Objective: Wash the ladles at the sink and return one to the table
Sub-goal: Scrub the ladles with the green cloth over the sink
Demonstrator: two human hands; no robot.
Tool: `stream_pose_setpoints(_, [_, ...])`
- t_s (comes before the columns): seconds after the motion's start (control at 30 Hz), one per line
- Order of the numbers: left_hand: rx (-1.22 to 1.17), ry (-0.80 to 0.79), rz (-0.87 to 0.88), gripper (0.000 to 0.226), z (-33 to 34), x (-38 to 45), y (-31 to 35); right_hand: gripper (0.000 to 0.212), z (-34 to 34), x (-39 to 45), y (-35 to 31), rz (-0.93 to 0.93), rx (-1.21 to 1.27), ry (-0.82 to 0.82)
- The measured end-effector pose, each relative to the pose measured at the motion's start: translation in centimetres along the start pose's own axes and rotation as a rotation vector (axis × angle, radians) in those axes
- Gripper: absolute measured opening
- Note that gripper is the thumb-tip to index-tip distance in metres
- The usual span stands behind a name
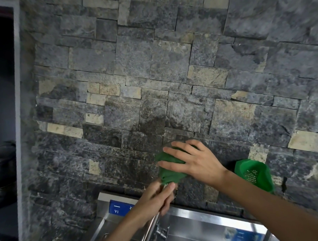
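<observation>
My left hand (155, 200) grips the steel handle of a ladle (150, 227), which stands up from the sink toward the wall. The ladle's bowl is almost wholly hidden behind a green scouring cloth (168, 170); only a dark rim shows above my fingers. My right hand (193, 161) lies over the cloth with fingers spread and straight, pressing it against the bowl. No second ladle is visible in the head view.
A stainless steel sink (195, 225) with a tap (161, 231) and blue stickers runs along the bottom, against a rough stone wall. A green plastic strainer (254, 174) hangs at the right. Dark metal pots (0, 166) sit past a doorway on the left.
</observation>
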State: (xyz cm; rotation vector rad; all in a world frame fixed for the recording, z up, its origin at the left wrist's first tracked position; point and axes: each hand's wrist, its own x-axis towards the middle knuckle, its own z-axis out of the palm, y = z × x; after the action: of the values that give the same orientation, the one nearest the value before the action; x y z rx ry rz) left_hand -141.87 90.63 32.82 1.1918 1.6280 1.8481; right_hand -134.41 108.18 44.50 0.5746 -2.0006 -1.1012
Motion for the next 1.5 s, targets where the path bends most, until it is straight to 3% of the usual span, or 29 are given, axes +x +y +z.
stream_pose_setpoints(0.1, [-0.034, 0.008, -0.022, 0.045, -0.1, 0.2, 0.1, 0.049, 0.3, -0.4, -0.7, 0.161, 0.066, 0.016])
stream_pose_setpoints(0.17, [-0.053, 0.035, -0.028, 0.036, 0.0, 0.1, -0.1, 0.070, 0.5, -0.7, -1.1, 0.412, 0.180, -0.024])
stream_pose_setpoints(0.23, [-0.050, 0.074, -0.035, 0.046, -0.3, -0.2, -0.6, 0.098, 0.4, -0.6, -1.7, 0.687, 0.316, -0.112])
stream_pose_setpoints(0.3, [-0.042, 0.093, -0.017, 0.043, -0.4, -0.3, -1.1, 0.106, 0.1, -0.7, -2.9, 0.833, 0.513, -0.180])
stream_pose_setpoints(0.4, [-0.071, 0.099, 0.012, 0.031, -0.7, -0.5, -0.8, 0.107, -1.1, -0.5, -5.7, 0.795, 0.833, -0.238])
stream_pose_setpoints(0.47, [-0.081, 0.076, 0.006, 0.017, -0.7, -0.5, -0.7, 0.096, -1.8, -0.2, -7.6, 0.714, 0.878, -0.170])
stream_pose_setpoints(0.53, [-0.020, 0.109, -0.020, 0.010, 0.0, -0.4, -0.4, 0.076, -2.2, 0.0, -9.0, 0.624, 0.783, -0.094])
stream_pose_setpoints(0.57, [0.027, 0.141, 0.010, 0.018, 1.0, -0.6, 0.5, 0.068, -2.2, 0.2, -9.5, 0.571, 0.702, -0.083])
stream_pose_setpoints(0.63, [-0.005, 0.248, 0.242, 0.037, 2.9, -0.6, 1.4, 0.058, -2.1, 0.8, -10.1, 0.422, 0.515, -0.085])
stream_pose_setpoints(0.7, [-0.044, 0.290, 0.303, 0.029, 2.9, -0.7, 0.9, 0.050, -2.2, 1.8, -9.9, 0.348, 0.429, -0.080])
stream_pose_setpoints(0.77, [0.194, 0.214, 0.274, 0.019, 1.6, -1.9, -0.6, 0.044, -2.4, 3.1, -8.8, 0.454, 0.411, -0.043])
stream_pose_setpoints(0.83, [0.278, 0.253, 0.276, 0.064, -0.2, -3.3, -2.3, 0.039, -2.8, 4.4, -6.8, 0.743, 0.538, -0.001])
stream_pose_setpoints(0.93, [0.239, 0.349, 0.294, 0.080, -0.6, -4.1, -2.2, 0.037, -2.9, 4.9, -6.2, 1.067, 0.929, 0.157])
stream_pose_setpoints(1.03, [0.167, 0.380, 0.357, 0.056, -1.7, -4.1, -1.8, 0.042, -3.6, 4.3, -10.2, 1.008, 0.858, 0.261])
stream_pose_setpoints(1.13, [0.243, 0.356, 0.389, 0.014, -1.8, -3.8, -1.6, 0.040, -4.6, 4.5, -12.8, 0.677, 0.519, 0.271])
stream_pose_setpoints(1.2, [0.276, 0.343, 0.391, 0.012, -1.8, -3.6, -1.8, 0.034, -4.7, 5.9, -11.0, 0.540, 0.414, 0.190])
stream_pose_setpoints(1.27, [0.377, 0.329, 0.461, 0.038, -2.1, -3.6, -1.5, 0.033, -4.5, 7.6, -8.1, 0.660, 0.467, 0.133])
stream_pose_setpoints(1.33, [0.379, 0.338, 0.429, 0.051, -2.9, -3.5, -0.7, 0.030, -3.8, 8.0, -6.0, 0.990, 0.739, 0.195])
stream_pose_setpoints(1.43, [0.316, 0.389, 0.446, 0.055, -4.1, -2.7, 0.8, 0.035, -2.5, 7.5, -8.8, 1.327, 1.027, 0.623])
stream_pose_setpoints(1.5, [0.297, 0.333, 0.488, 0.044, -3.1, -2.8, 2.8, 0.042, -2.7, 7.9, -13.1, 1.313, 0.965, 0.692])
